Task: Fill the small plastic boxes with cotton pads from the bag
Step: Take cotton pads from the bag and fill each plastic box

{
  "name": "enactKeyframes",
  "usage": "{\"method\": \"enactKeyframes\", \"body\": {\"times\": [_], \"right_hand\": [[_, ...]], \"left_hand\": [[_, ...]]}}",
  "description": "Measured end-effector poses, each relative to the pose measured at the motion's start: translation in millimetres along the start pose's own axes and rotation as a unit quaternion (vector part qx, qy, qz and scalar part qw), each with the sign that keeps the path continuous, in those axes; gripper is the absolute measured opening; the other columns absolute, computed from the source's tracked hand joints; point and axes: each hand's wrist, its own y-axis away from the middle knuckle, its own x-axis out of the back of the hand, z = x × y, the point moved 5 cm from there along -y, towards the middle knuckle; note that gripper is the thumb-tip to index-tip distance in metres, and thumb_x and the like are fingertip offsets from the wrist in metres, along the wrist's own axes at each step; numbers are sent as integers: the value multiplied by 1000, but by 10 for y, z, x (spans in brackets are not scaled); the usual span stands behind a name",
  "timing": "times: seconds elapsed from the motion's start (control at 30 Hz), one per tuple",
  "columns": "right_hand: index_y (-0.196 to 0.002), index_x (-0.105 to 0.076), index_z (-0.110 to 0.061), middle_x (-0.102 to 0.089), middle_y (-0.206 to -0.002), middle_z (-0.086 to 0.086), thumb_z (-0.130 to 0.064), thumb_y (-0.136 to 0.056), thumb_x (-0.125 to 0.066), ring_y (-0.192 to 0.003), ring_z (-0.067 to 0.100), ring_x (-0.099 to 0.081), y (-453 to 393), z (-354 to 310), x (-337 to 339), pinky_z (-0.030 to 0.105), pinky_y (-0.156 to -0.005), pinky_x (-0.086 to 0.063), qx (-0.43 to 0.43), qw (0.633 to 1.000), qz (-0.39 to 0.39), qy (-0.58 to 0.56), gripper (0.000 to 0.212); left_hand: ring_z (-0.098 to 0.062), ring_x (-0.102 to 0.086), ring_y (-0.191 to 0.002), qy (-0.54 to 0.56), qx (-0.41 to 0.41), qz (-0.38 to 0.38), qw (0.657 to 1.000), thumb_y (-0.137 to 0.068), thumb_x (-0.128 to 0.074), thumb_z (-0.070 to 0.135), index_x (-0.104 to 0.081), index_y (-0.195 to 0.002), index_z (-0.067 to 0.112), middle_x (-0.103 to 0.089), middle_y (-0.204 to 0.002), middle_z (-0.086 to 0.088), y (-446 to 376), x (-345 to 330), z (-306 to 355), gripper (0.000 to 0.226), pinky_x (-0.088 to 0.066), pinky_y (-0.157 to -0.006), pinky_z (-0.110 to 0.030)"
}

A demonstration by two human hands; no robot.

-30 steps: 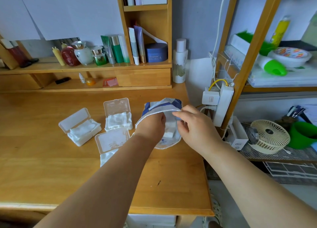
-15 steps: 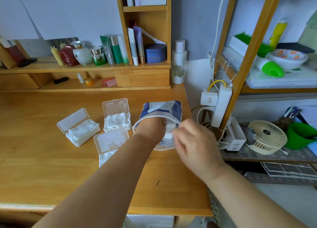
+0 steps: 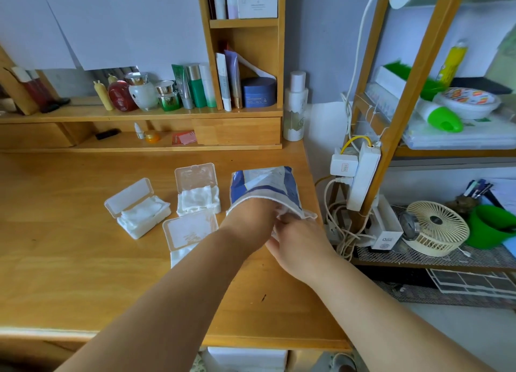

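A blue and white bag [image 3: 265, 183] lies on the desk with its mouth towards me. My left hand [image 3: 252, 213] is pushed into the mouth up to the knuckles, so its fingers are hidden. My right hand [image 3: 298, 241] grips the bag's near white rim beside the left wrist. Three small clear plastic boxes stand open to the left of the bag. The left box [image 3: 139, 216] and the back box [image 3: 198, 201] hold white cotton pads. The near box [image 3: 191, 229] shows its raised lid, while my left forearm covers part of its base.
The wooden desk [image 3: 69, 260] ends just right of the bag, where a power strip [image 3: 363, 176] and tangled cables hang. A white bottle [image 3: 295, 106] stands behind the bag. Cosmetics line the back shelf. A small fan [image 3: 437, 227] sits on the side rack.
My right hand dropped from the bag's upper rim to its near rim and closed on it. My left hand stayed inside the bag, which now lies flatter.
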Motion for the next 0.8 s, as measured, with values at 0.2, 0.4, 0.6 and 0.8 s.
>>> {"method": "enactKeyframes", "body": {"times": [0.2,0.4,0.6,0.8], "right_hand": [[-122,-58,-20,-60,-122,-2,-46,-95,-39,-111,19,-55,-34,39,-9,33,-92,-43,2,999,-37,-37,42],[-114,-61,-24,-64,-111,-9,-50,-83,-55,-106,14,-57,46,39,50,27,-89,-45,-38,994,15,-99,41],[-97,-65,-18,-61,-96,-6,-64,-74,-60,-92,14,-57,-42,-53,108,23,-68,-39,-103,987,85,-86,52],[-111,-52,-13,-58,-109,5,-50,-78,-68,-100,24,-58,-86,-189,109,33,-71,-46,-180,964,151,-122,52]], "left_hand": [[-10,-61,-74,150,-13,163,975,-91,-52,4,-66,-92,14,-66,-81,6,704,277,-155,16,-47,-64,-22],[-11,-66,-93,171,31,141,975,-92,-53,8,-69,-110,16,-72,-102,2,853,193,-230,25,-46,-78,-14],[-19,-61,-100,224,91,124,962,-86,-38,-6,-54,-100,15,-67,-108,-4,742,139,-265,30,-50,-83,-29],[-25,-64,-95,213,94,128,964,-88,-40,-1,-51,-105,11,-66,-105,-9,781,110,-258,24,-52,-79,-39]]}}
